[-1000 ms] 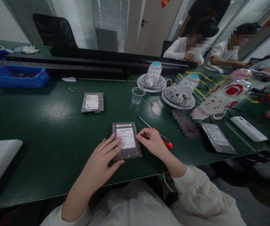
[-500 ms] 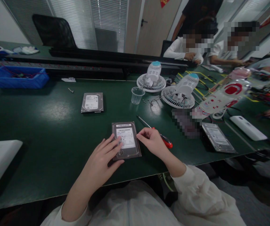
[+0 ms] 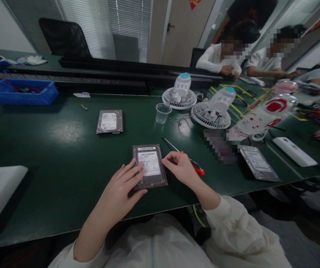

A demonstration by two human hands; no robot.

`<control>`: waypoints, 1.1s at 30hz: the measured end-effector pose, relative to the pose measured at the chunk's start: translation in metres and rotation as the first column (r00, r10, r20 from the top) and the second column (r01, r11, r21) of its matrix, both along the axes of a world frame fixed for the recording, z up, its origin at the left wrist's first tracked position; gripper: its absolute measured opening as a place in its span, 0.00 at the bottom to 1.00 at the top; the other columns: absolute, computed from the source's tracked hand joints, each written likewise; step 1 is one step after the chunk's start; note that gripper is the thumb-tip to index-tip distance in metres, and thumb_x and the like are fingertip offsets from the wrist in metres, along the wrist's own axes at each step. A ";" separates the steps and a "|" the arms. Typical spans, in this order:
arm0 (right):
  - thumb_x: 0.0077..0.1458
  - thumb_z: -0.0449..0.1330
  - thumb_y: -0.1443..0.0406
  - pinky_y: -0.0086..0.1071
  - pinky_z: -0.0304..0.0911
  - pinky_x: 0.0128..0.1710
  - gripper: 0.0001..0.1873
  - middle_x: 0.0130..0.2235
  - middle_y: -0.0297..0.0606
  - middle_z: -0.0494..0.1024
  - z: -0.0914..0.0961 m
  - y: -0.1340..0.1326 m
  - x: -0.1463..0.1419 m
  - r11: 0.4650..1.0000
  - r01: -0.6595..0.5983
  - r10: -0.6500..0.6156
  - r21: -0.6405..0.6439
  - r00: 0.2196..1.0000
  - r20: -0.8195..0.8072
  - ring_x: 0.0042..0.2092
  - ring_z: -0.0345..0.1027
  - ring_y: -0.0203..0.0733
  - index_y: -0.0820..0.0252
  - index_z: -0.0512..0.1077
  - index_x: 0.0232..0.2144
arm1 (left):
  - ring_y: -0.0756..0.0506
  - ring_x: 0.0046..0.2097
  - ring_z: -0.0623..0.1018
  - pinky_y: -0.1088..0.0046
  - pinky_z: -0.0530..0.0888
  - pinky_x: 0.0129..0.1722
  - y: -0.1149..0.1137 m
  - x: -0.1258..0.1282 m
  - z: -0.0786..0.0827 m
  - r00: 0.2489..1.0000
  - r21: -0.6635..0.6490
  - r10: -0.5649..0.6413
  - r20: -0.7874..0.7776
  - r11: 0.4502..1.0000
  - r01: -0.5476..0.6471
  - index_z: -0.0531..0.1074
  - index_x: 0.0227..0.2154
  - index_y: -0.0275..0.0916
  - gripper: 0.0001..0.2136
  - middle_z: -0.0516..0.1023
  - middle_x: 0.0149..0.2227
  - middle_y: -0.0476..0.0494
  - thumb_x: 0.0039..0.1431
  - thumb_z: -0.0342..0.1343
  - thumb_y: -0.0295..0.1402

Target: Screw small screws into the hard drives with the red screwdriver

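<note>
A hard drive (image 3: pixel 152 163) with a white label lies flat on the green table in front of me. My left hand (image 3: pixel 123 190) rests over its left side, fingers stretched out across the label and the thumb at the near edge. At the drive's right edge, the thumb and forefinger of my right hand (image 3: pixel 180 167) are pinched together; anything between them is too small to make out. A screwdriver (image 3: pixel 197 168) with a red and black handle lies partly behind my right hand. Farther back sits a second hard drive (image 3: pixel 110 121).
A clear plastic cup (image 3: pixel 162 114) stands beyond the drive, with small screws beside it. Two white fans (image 3: pixel 180 97) lie behind. At right are a third hard drive (image 3: pixel 258 163), a white power bank (image 3: pixel 294 152) and a patterned bottle (image 3: pixel 263 115). A blue bin (image 3: pixel 22 95) stands far left.
Both my hands and the hard drive have stayed where they were. In the background, a standing person in dark clothes has shifted to the right.
</note>
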State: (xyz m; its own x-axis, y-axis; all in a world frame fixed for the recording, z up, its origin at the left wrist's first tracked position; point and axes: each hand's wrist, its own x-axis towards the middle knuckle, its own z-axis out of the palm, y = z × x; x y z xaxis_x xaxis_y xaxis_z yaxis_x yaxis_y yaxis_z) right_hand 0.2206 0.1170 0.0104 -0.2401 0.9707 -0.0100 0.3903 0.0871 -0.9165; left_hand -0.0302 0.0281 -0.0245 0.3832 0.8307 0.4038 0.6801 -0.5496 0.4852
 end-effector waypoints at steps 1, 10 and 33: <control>0.56 0.65 0.60 0.33 0.67 0.31 0.09 0.28 0.35 0.80 -0.001 0.000 0.000 1.000 -0.001 0.001 0.006 1.000 0.000 0.30 0.72 0.39 0.58 0.75 0.26 | 0.30 0.74 0.68 0.32 0.69 0.69 0.000 0.000 0.000 1.000 -0.002 -0.003 0.001 1.000 0.003 0.71 0.68 0.47 0.28 0.73 0.71 0.39 0.67 0.65 0.30; 0.58 0.63 0.57 0.35 0.67 0.31 0.12 0.27 0.35 0.77 0.007 -0.006 0.003 0.987 0.022 -0.023 0.158 1.000 0.004 0.30 0.70 0.40 0.56 0.73 0.26 | 0.30 0.73 0.69 0.33 0.71 0.68 0.000 0.001 -0.001 1.000 0.020 0.008 0.005 1.000 -0.008 0.71 0.68 0.46 0.27 0.73 0.71 0.38 0.68 0.64 0.30; 0.61 0.67 0.52 0.42 0.80 0.41 0.20 0.43 0.43 0.84 0.001 -0.028 0.102 0.807 0.371 -0.457 0.460 0.885 0.089 0.40 0.82 0.47 0.57 0.76 0.49 | 0.31 0.73 0.70 0.33 0.69 0.69 -0.001 0.002 -0.002 1.000 0.016 0.016 0.017 1.000 -0.017 0.72 0.68 0.47 0.26 0.74 0.70 0.39 0.68 0.64 0.30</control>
State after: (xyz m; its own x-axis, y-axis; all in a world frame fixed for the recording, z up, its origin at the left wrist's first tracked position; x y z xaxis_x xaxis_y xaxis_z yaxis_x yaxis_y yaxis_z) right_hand 0.3223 0.0890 0.0118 0.1504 0.8967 0.4164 0.6364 0.2345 -0.7348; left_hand -0.0286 0.0274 -0.0262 0.3627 0.8302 0.4234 0.6810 -0.5462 0.4877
